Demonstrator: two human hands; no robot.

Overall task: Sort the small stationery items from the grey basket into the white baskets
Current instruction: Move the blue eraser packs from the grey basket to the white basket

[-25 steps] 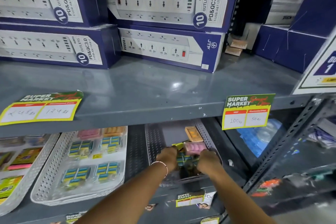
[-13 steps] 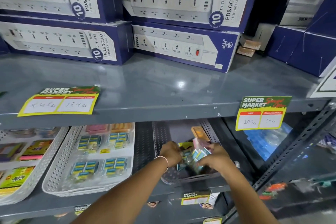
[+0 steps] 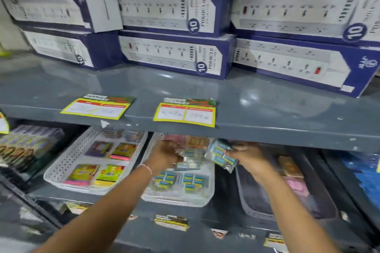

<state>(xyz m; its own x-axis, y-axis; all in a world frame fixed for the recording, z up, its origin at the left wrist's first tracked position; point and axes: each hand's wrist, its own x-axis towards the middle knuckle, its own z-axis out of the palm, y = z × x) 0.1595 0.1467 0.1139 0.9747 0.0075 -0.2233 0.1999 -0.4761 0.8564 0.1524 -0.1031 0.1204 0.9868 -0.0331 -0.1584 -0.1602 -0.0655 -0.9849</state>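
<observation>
Stationery packets are what we are moving, and going left to right we meet first a white basket (image 3: 67,162) of bright sticky-note pads, then a second white basket (image 3: 207,197) with blue-and-white packets laid in rows at its near end. Our left hand (image 3: 164,155) reaches over that second basket, fingers pinched on a small clear packet (image 3: 188,159) held just above the basket's middle. Our right hand (image 3: 245,155) hangs over the gap beside it, fingers closed on a clear packet of blue pieces (image 3: 221,155) that tilts towards the white basket. Further right sits the grey basket (image 3: 253,203), holding pink and tan pads along its far side.

We judge the step in hand to be setting both packets into the second white basket. To do it well, we should lay them flat in the bare stretch behind the rows already there, like with like, and let go only once each one rests on the basket floor.

Around us, the shelf above (image 3: 267,129) juts out low over the baskets, so our hands have little headroom and the back of each basket is hidden. Two price tags (image 3: 185,114) hang at its lip, and boxes of power strips (image 3: 172,53) are stacked on top. Motion blur leaves the print unreadable.
</observation>
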